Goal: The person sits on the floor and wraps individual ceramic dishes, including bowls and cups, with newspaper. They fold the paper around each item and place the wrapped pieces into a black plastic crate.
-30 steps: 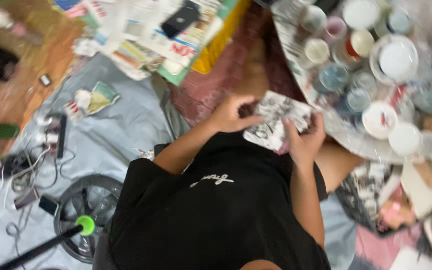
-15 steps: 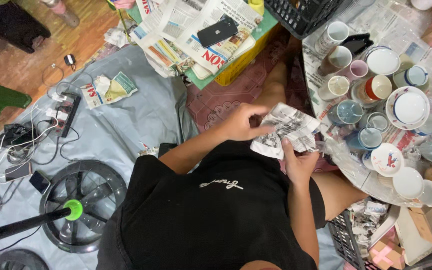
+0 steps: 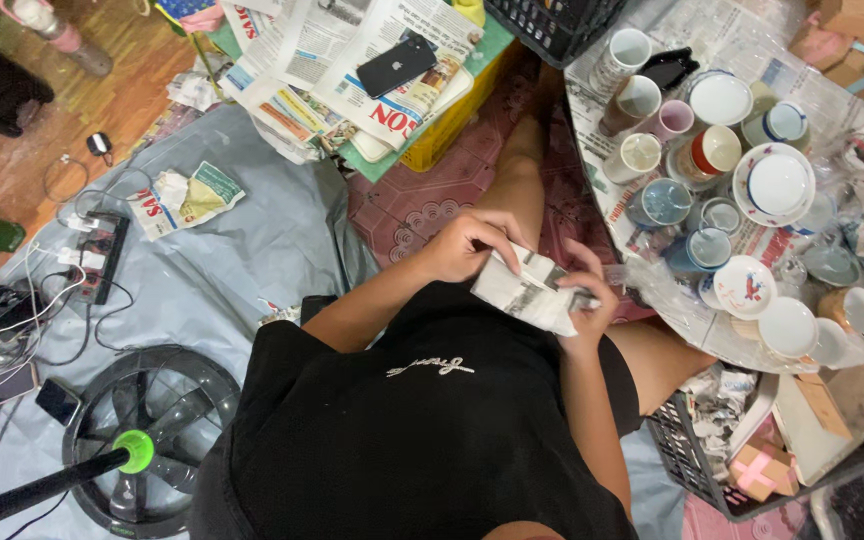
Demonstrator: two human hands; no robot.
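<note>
Here, the largest thing is the wrinkled grey plastic sheet [image 3: 252, 250] spread over the floor, on which the person in a black shirt sits. To the right stands a round low bench covered with newspaper [image 3: 722, 40], crowded with ceramic mugs and cups. Among them are a white bowl with a patterned rim [image 3: 774, 182], a white mug [image 3: 622, 55] and a small white saucer with a red mark [image 3: 742, 285]. At the lower left lies a round black fan guard [image 3: 167, 400] with a green hub [image 3: 133, 450] on a black pole. At the top, a pile of spread newspapers [image 3: 352, 60] rests on a yellow crate, with a black smartphone [image 3: 396, 63] lying on top. A black plastic basket [image 3: 557, 22] stands at the upper edge, and another black basket holding crumpled paper [image 3: 712, 440] sits at the lower right. A black power strip with white plugs [image 3: 100, 255] lies at the left.

In front of the person's chest, just beside the bench edge, both hands hold a small bundle wrapped in printed newspaper [image 3: 527, 290]. The left hand [image 3: 467, 245] grips its upper left side, fingers curled and pressed onto the paper. The right hand [image 3: 584, 300] holds the right end, fingers closed around it.
</note>
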